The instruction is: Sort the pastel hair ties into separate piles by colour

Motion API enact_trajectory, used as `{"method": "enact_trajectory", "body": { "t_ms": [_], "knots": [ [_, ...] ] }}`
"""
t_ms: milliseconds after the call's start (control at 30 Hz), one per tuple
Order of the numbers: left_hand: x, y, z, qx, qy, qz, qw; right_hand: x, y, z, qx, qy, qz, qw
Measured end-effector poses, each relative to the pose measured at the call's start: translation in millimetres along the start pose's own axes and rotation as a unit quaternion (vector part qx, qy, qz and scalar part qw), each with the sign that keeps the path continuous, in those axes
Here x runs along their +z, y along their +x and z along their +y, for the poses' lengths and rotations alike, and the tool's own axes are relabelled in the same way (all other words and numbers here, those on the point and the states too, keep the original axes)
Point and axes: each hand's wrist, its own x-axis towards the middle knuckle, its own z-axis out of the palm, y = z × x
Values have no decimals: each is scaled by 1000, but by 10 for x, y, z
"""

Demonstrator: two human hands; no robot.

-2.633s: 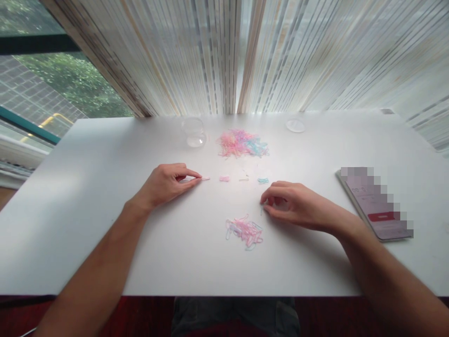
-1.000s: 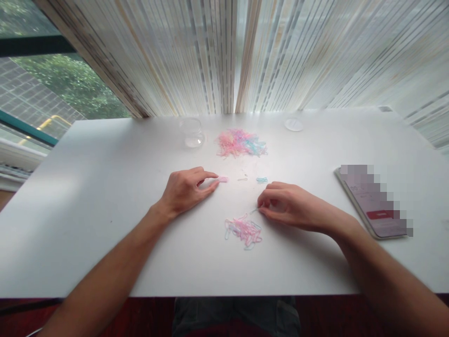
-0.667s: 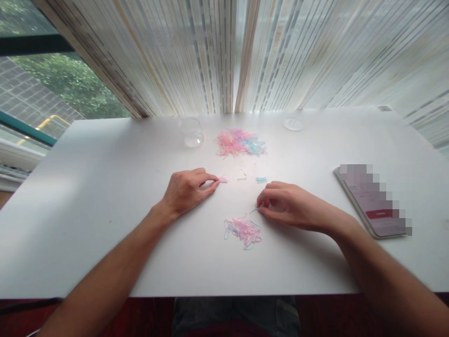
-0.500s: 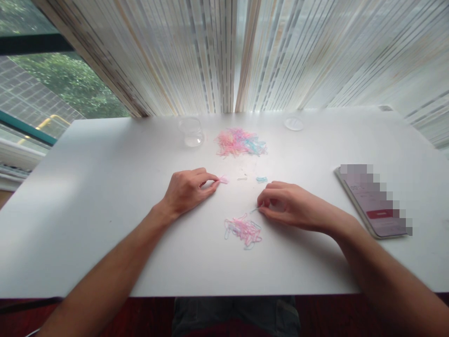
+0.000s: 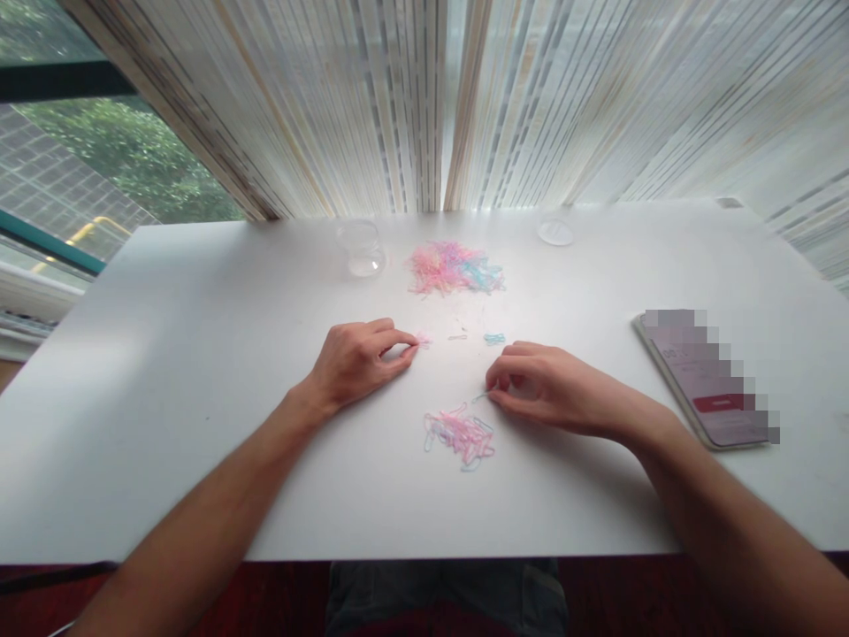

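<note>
On the white table [image 5: 199,425] my left hand [image 5: 358,358] pinches thumb and forefinger at a small pink cluster of rubber bands [image 5: 423,339]. To its right lie a pale band [image 5: 457,337] and a blue band cluster [image 5: 494,339] in a row. My right hand [image 5: 550,385] rests curled, its fingertips pinching a thin band [image 5: 481,397] just above a near pile of pink and blue bands [image 5: 461,436]. A larger pile of pastel bands [image 5: 452,268] lies farther back.
A clear plastic jar [image 5: 362,249] stands left of the far pile, and its round lid [image 5: 555,233] lies at the back right. A phone [image 5: 707,380] lies at the right. Striped curtains hang behind the table's far edge.
My left hand has slid right along the row, from the leftmost pink bands to the pink cluster in the middle. My right hand has barely moved, keeping its pinch.
</note>
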Motion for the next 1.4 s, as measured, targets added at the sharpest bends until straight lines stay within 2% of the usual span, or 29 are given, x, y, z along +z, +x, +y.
{"method": "enact_trajectory", "body": {
  "t_ms": [367,667,967,1233,1300,1400],
  "knots": [
    [-32,-3,-31,-22,-20,-24,999,8,1,8,-3,-2,2,1000],
    [-35,-6,-29,-3,-17,-8,1000,12,-4,13,-6,0,3,1000],
    [-74,-1,-17,-41,-9,-32,999,9,-2,8,-8,-7,2,1000],
    [-30,24,13,-48,-24,-40,998,4,-4,3,-4,-1,0,1000],
    [-88,28,-19,-45,-39,-45,997,2,-5,2,-3,-1,-2,1000],
    [-306,-1,-181,-70,-93,-74,990,-2,-6,-4,0,0,-4,1000]
  ]
}}
